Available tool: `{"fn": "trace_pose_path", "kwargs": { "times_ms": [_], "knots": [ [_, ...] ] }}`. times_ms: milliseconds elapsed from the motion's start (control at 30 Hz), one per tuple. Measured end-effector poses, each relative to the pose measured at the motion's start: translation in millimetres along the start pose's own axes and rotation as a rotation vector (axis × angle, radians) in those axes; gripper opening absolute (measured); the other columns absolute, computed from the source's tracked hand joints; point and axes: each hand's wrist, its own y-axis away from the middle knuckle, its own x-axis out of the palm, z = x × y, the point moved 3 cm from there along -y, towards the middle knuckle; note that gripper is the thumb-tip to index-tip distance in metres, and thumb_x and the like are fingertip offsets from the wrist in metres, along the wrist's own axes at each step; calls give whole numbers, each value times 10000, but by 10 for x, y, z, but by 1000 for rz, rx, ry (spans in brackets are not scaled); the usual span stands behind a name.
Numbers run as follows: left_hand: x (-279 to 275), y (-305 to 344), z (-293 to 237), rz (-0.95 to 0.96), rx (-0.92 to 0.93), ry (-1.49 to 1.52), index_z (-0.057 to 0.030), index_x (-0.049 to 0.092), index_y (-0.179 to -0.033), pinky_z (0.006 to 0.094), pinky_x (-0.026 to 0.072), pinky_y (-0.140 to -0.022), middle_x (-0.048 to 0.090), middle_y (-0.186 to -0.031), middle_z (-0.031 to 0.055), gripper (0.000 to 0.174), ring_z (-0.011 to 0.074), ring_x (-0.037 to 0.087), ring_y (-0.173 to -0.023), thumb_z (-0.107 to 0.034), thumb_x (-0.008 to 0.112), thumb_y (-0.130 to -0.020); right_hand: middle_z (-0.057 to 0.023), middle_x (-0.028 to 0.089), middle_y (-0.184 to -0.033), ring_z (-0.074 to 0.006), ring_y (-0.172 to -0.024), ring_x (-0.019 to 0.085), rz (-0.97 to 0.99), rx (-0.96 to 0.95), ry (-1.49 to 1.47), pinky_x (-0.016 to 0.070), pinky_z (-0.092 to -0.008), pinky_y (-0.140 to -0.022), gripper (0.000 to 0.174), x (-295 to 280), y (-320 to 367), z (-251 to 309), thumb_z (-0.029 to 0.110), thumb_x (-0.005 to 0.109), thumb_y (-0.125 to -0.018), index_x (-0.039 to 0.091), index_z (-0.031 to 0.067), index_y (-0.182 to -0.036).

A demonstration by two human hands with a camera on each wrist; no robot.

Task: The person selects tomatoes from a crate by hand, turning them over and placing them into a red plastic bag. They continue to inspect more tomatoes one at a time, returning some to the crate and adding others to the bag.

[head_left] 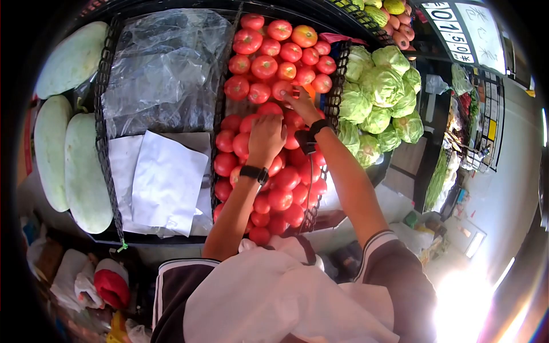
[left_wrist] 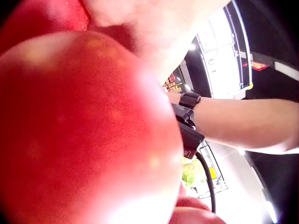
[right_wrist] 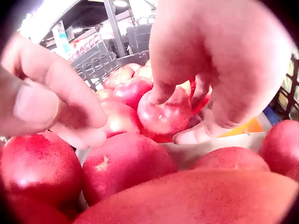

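In the head view, the right hand (head_left: 303, 107) reaches over the tomato pile to a tomato (head_left: 281, 90) near its upper part. The right wrist view shows the thumb and fingers of the right hand (right_wrist: 219, 60) gripping that tomato (right_wrist: 163, 114) from above. The left hand (head_left: 267, 137) is lower and to the left, over the red tomatoes (head_left: 280, 199). Its relaxed, slightly bent fingers (right_wrist: 65, 84) hover above another tomato (right_wrist: 39, 165) with nothing visible between them. A large tomato (left_wrist: 88, 130) fills much of the left wrist view, below the left hand (left_wrist: 149, 28).
Black mesh dividers (head_left: 107, 114) separate the sections. Green cabbages (head_left: 382, 86) lie at the right, plastic bags (head_left: 166, 68) and white paper (head_left: 170, 180) at the left, beside long pale melons (head_left: 86, 171). A price sign (head_left: 452, 34) stands at the upper right.
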Motion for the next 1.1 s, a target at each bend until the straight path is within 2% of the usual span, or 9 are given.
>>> {"fn": "trace_pose_path", "kwargs": {
  "times_ms": [133,233,333,433,467,567,700,1000,1100],
  "knots": [
    [0,-7,2,-22,16,19,-49,668,-1066,453,464,-921,689,-1013,142,242,317,642,-984,-202,621,-884,-224,646,-1172,-235,-938,704,25,63,-125,588,-322,-716,765,-26,160,61,433,786,-835,480,-52,-1342],
    [14,4,12,-100,48,39,-53,670,-1030,460,460,-889,683,-943,132,218,307,645,-932,-193,633,-867,-180,696,-998,-195,-901,705,-70,63,75,583,-314,-703,616,-99,204,92,365,787,-833,563,-52,-1227],
    [-24,-17,14,-125,31,143,-34,669,-1055,448,504,-835,691,-943,154,212,321,663,-885,-128,629,-869,-177,720,-903,-236,-911,722,278,219,371,579,-389,-753,503,-65,387,330,363,778,-817,639,-32,-1097],
    [-284,-46,-21,-251,-45,645,-9,666,-1080,395,539,-789,701,-947,150,211,286,686,-848,-73,622,-884,-244,714,-991,-318,-963,719,226,-378,660,556,-464,-822,538,173,438,197,450,769,-794,678,-21,-1039],
    [-372,-22,3,-227,-149,776,-12,672,-1100,307,545,-829,715,-983,122,215,201,700,-943,-7,579,-907,-274,693,-1088,-381,-1039,685,251,-187,765,537,-498,-857,661,212,397,181,549,753,-775,670,-18,-1104],
    [-610,143,94,-306,-165,844,-12,666,-1088,284,536,-825,711,-1017,91,176,165,684,-916,-35,570,-943,-261,693,-1118,-381,-1066,677,294,26,896,540,-477,-874,777,341,351,144,628,740,-750,660,-39,-1141],
    [-888,431,79,-321,-83,660,-9,663,-1070,267,522,-835,700,-1060,78,152,152,666,-933,-13,574,-947,-276,639,-1237,-369,-1145,630,350,56,593,503,-428,-944,875,249,520,454,620,770,-723,605,-83,-1218],
    [-1020,648,41,-293,-84,661,-7,656,-1102,268,515,-814,690,-1027,74,181,158,662,-939,8,565,-946,-224,618,-1306,-352,-1199,608,272,81,619,497,-424,-975,915,236,468,282,540,820,-719,502,-23,-1367],
    [-1020,675,43,-285,-76,678,-13,654,-1103,292,510,-806,684,-1024,92,184,194,659,-933,0,575,-937,-224,609,-1320,-357,-1213,601,159,-65,558,500,-424,-975,919,255,277,-82,534,838,-696,506,-19,-1350]
  ]
}}
